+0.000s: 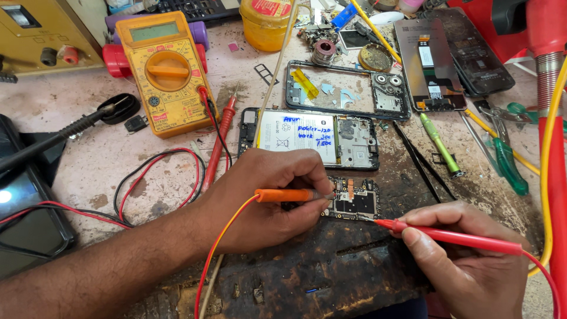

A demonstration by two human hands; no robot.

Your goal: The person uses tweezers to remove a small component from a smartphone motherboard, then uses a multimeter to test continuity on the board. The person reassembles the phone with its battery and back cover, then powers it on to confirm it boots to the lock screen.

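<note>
My left hand point(269, 198) grips an orange probe point(286, 195) like a pen, its tip touching the upper left part of a small phone circuit board point(357, 204) on a scorched dark work mat point(331, 272). My right hand point(466, 263) holds a red probe point(455, 237), its tip resting at the board's lower right edge. Just beyond the board lies an opened phone body with a white battery point(298, 134).
A yellow multimeter point(165, 74) with red and black leads sits at the upper left. An empty phone frame point(348, 88), phone screens point(428, 65), green screwdriver point(440, 145), green-handled cutters point(508, 162), a yellow jar point(266, 23) and a dark device point(26, 224) surround the work area.
</note>
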